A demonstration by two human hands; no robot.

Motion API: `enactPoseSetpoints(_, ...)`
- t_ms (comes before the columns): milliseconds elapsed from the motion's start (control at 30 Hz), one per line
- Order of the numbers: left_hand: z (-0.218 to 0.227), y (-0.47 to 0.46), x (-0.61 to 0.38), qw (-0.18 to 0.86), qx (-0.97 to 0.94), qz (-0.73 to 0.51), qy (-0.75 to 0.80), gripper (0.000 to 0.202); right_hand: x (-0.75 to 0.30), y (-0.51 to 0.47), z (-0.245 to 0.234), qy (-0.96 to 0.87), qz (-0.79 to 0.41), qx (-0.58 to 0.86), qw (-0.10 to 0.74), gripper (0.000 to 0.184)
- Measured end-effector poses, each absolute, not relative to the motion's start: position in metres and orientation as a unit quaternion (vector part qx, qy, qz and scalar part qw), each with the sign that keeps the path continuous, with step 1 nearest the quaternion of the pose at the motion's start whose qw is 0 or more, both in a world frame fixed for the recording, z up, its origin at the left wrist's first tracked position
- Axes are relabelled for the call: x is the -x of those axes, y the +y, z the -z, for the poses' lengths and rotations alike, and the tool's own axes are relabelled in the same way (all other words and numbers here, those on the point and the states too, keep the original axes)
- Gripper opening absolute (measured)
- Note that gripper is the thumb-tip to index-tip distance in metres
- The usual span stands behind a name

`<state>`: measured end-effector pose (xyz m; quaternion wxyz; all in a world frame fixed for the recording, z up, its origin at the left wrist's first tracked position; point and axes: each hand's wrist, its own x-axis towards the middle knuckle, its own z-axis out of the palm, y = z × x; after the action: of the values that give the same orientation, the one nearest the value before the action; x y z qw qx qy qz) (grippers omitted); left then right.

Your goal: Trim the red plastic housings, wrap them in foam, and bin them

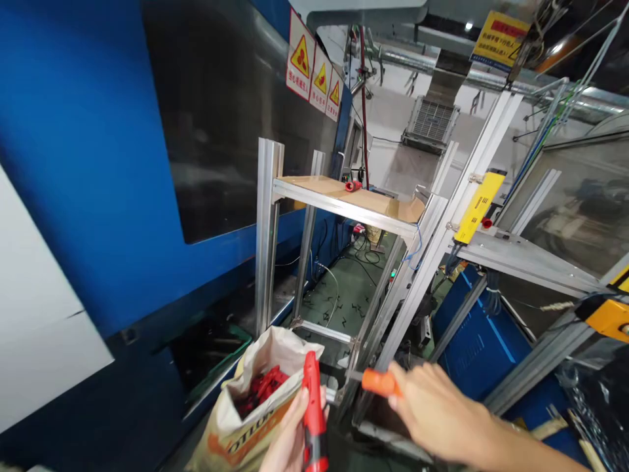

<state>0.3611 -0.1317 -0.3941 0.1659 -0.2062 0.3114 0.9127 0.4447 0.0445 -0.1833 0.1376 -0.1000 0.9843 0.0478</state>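
Observation:
My left hand (289, 434) is closed around a long red plastic part (313, 400) with a black section near its lower end. In my right hand (435, 410) is a tool with an orange handle (378, 382). A thin blade-like tip points left from it toward the red part, with a gap between the two; its exact kind is hard to make out. Just left of my left hand stands an open woven sack (230, 419) with printed letters. Red pieces (268, 385), some with dark parts, lie inside it.
Ahead stands an aluminium frame with a cardboard-covered shelf (334, 188), on which a red part (352, 186) lies. A large blue machine (216, 262) with a dark window fills the left. Yellow sensor bars (479, 208) are fixed to posts at right. Cables (337, 288) trail over the green floor.

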Motion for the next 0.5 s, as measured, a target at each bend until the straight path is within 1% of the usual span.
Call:
enactPoseSetpoints(67,0.388,-0.132,-0.362,0.136,0.176,-0.902,0.369,0.052,-0.444,0.044,0.178,0.976,-0.048,0.115,0.18,0.024)
enactPoseSetpoints(100,0.385,-0.131,-0.362,0.118,0.164,-0.894,0.399,0.057,-0.443,0.045,0.175,0.976,-0.053,0.112,0.18,0.024)
enactPoseSetpoints(133,0.381,-0.131,-0.361,0.1,0.155,-0.885,0.428,0.059,-0.443,0.046,0.174,0.98,-0.055,0.101,0.16,0.024)
enactPoseSetpoints(200,0.375,-0.128,-0.359,0.065,0.139,-0.864,0.479,0.056,-0.443,0.049,0.172,0.989,-0.044,0.089,0.11,0.027)
enactPoseSetpoints(300,0.369,-0.121,-0.358,0.029,0.122,-0.841,0.526,0.047,-0.444,0.053,0.171,0.99,-0.024,0.101,0.098,0.025)
enactPoseSetpoints(367,0.367,-0.117,-0.357,0.02,0.126,-0.839,0.529,0.044,-0.445,0.055,0.172,0.993,-0.023,0.078,0.082,0.026)
enactPoseSetpoints(400,0.367,-0.115,-0.356,0.023,0.136,-0.843,0.52,0.044,-0.446,0.056,0.173,0.992,-0.026,0.075,0.101,0.026)
enactPoseSetpoints(467,0.366,-0.115,-0.353,0.041,0.164,-0.856,0.49,0.043,-0.449,0.059,0.176,0.979,-0.029,0.094,0.18,0.023)
enactPoseSetpoints(500,0.366,-0.115,-0.351,0.053,0.179,-0.862,0.471,0.041,-0.452,0.061,0.178,0.975,-0.024,0.094,0.198,0.024)
